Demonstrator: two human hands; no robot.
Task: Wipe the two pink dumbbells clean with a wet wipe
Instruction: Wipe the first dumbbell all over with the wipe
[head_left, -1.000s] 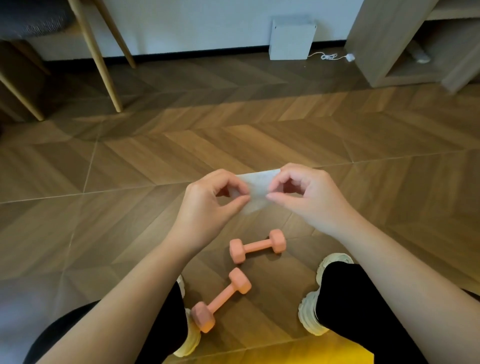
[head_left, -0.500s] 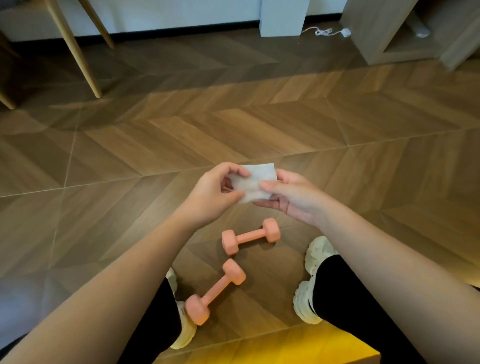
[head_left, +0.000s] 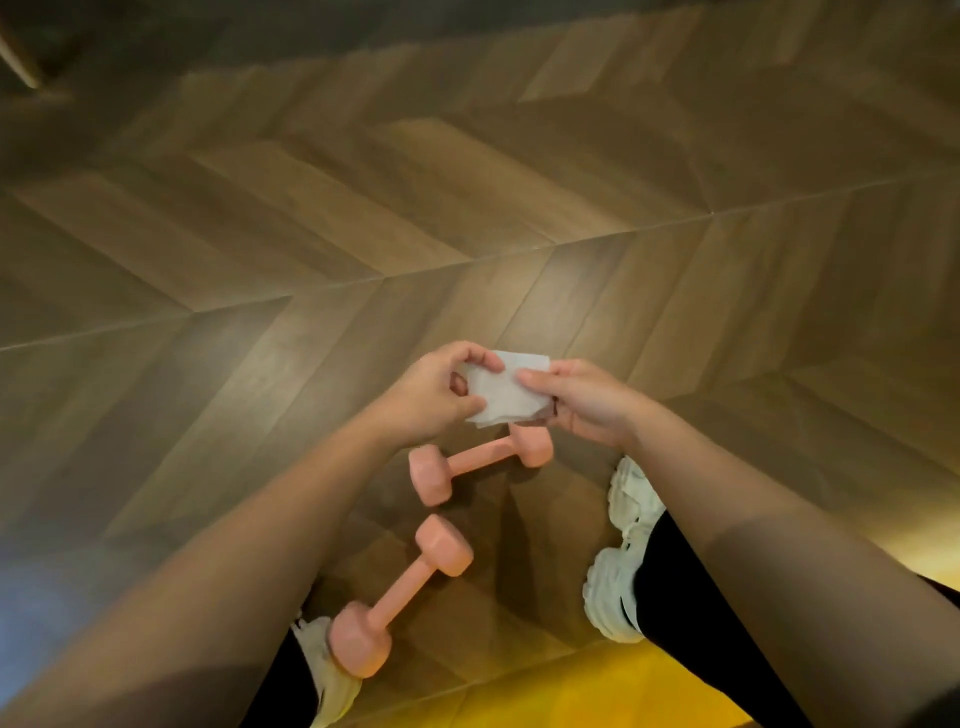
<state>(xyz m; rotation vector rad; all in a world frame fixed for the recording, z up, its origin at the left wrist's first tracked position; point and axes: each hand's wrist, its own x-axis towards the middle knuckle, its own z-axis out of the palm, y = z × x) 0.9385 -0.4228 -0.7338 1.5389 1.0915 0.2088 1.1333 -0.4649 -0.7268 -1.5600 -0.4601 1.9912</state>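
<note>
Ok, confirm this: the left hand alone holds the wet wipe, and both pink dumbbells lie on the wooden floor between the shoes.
Wrong on one point. The head view shows the left hand and the right hand both pinching the wet wipe. The far pink dumbbell and near pink dumbbell do lie on the wooden floor between the shoes.

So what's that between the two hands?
A white wet wipe: the left hand and right hand each pinch a side of it, seen in the head view.
</note>
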